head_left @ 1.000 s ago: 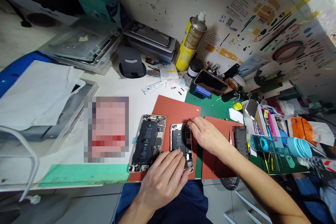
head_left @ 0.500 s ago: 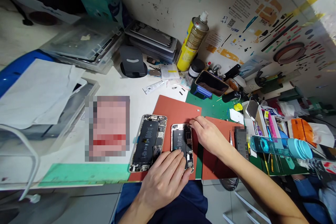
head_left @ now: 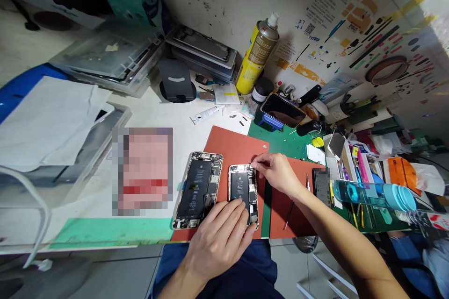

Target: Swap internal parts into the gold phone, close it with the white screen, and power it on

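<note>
Two opened phones lie side by side with their black batteries showing: a larger opened phone on the left and a smaller opened phone on the right. My left hand spans the lower part of the smaller one, fingers over its battery and thumb at the lower right edge, gripping it. At that phone's top right corner, my right hand has thumb and fingertips pinched together. Whatever sits in the pinch is too small to make out. Below the phones is a reddish-brown mat.
A second reddish-brown mat carries a thin tool and a dark phone. Further right are a blue bottle and trays of tools. A yellow spray can and a propped phone stand behind. Plastic boxes are at left.
My right hand has shifted slightly left and up along the smaller phone's top corner, its fingers still pinched. The thin tool on the right mat shows more clearly. My left hand has stayed put.
</note>
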Action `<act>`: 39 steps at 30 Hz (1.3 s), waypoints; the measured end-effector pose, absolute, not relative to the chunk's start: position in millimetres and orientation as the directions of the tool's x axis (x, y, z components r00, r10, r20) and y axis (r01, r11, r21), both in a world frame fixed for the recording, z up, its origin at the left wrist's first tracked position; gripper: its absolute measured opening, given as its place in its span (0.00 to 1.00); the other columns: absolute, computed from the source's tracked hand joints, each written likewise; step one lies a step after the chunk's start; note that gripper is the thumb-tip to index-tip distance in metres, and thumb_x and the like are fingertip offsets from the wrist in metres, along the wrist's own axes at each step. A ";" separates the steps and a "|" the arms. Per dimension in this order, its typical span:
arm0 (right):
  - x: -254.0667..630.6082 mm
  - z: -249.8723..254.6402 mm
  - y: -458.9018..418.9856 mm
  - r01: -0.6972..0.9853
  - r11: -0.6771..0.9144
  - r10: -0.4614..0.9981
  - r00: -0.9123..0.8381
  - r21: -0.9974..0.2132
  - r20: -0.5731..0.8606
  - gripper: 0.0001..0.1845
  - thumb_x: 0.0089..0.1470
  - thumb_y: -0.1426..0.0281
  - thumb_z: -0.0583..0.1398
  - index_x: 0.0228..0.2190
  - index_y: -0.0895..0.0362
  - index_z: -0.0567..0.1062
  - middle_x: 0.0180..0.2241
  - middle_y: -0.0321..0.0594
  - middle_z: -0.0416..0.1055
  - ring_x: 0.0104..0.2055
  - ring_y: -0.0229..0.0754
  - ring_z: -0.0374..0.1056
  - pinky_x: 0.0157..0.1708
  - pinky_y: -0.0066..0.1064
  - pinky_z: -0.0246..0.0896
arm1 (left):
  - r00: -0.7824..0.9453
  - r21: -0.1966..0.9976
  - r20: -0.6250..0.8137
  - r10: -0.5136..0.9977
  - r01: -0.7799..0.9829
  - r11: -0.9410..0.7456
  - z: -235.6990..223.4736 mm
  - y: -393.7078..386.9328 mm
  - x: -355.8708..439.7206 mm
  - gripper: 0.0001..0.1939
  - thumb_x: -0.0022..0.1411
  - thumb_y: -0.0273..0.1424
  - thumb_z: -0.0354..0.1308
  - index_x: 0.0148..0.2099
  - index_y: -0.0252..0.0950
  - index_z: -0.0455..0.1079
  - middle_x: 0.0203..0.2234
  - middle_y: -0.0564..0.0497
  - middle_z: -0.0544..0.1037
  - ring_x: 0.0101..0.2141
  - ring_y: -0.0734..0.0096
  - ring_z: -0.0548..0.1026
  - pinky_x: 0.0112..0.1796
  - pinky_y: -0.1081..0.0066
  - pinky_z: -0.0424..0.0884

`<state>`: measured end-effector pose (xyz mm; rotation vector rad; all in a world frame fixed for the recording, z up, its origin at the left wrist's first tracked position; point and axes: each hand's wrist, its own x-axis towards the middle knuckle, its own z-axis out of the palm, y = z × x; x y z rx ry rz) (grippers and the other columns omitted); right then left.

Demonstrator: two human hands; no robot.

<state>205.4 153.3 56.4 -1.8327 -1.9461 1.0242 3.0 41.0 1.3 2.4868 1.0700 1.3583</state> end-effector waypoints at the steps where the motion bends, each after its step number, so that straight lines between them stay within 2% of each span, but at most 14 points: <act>1: 206.3 55.7 154.7 0.746 -0.085 0.947 -0.146 -0.661 -0.287 0.09 0.66 0.68 0.64 0.34 0.56 0.84 0.22 0.34 0.77 0.23 0.39 0.70 0.31 0.31 0.65 | 0.350 0.407 0.695 0.628 0.529 -0.745 1.2 41.0 3.0 0.07 0.71 0.24 0.62 0.47 0.26 0.79 0.41 0.40 0.87 0.45 0.52 0.86 0.46 0.54 0.81; 4: 208.1 54.2 158.1 0.725 -0.139 0.936 -0.127 -0.675 -0.329 0.09 0.64 0.67 0.65 0.32 0.56 0.84 0.19 0.33 0.74 0.22 0.39 0.68 0.31 0.31 0.63 | 0.346 0.406 0.696 0.629 0.533 -0.742 0.7 40.8 3.4 0.07 0.71 0.24 0.62 0.47 0.25 0.78 0.41 0.39 0.87 0.45 0.52 0.86 0.46 0.53 0.81; 10: 208.6 55.1 156.4 0.702 -0.167 0.930 -0.119 -0.692 -0.347 0.11 0.64 0.64 0.64 0.33 0.55 0.83 0.20 0.33 0.74 0.23 0.39 0.67 0.32 0.31 0.62 | 0.340 0.398 0.702 0.626 0.541 -0.741 1.2 41.1 3.0 0.07 0.72 0.25 0.61 0.46 0.26 0.79 0.41 0.40 0.87 0.44 0.52 0.86 0.46 0.54 0.81; 17: 205.7 59.0 157.3 0.710 -0.162 0.929 -0.125 -0.686 -0.349 0.10 0.62 0.67 0.63 0.30 0.55 0.82 0.21 0.32 0.74 0.23 0.38 0.68 0.32 0.31 0.62 | 0.342 0.402 0.699 0.629 0.539 -0.740 1.8 40.8 2.5 0.07 0.72 0.25 0.61 0.46 0.27 0.79 0.41 0.40 0.87 0.45 0.53 0.86 0.47 0.54 0.81; 23: 203.5 61.0 155.2 0.713 -0.128 0.935 -0.146 -0.690 -0.324 0.10 0.62 0.64 0.63 0.31 0.55 0.82 0.21 0.33 0.74 0.24 0.39 0.67 0.31 0.32 0.61 | 0.339 0.406 0.697 0.631 0.539 -0.738 2.0 41.4 3.1 0.07 0.71 0.25 0.62 0.46 0.26 0.79 0.41 0.39 0.87 0.45 0.53 0.86 0.47 0.54 0.81; 28: 202.2 59.6 151.6 0.700 -0.111 0.949 -0.136 -0.705 -0.284 0.09 0.61 0.66 0.63 0.30 0.54 0.81 0.24 0.35 0.76 0.27 0.40 0.68 0.35 0.33 0.63 | 0.345 0.403 0.695 0.631 0.539 -0.739 1.9 40.9 3.3 0.07 0.71 0.25 0.62 0.46 0.26 0.79 0.41 0.39 0.87 0.45 0.52 0.86 0.47 0.54 0.82; 39: 208.8 51.8 157.2 0.587 -0.257 0.906 -0.130 -0.768 -0.402 0.10 0.58 0.63 0.64 0.30 0.56 0.79 0.23 0.35 0.75 0.24 0.38 0.70 0.29 0.30 0.67 | 0.337 0.413 0.691 0.639 0.541 -0.733 0.4 39.8 1.9 0.07 0.71 0.25 0.63 0.46 0.25 0.79 0.42 0.39 0.87 0.45 0.52 0.86 0.46 0.53 0.83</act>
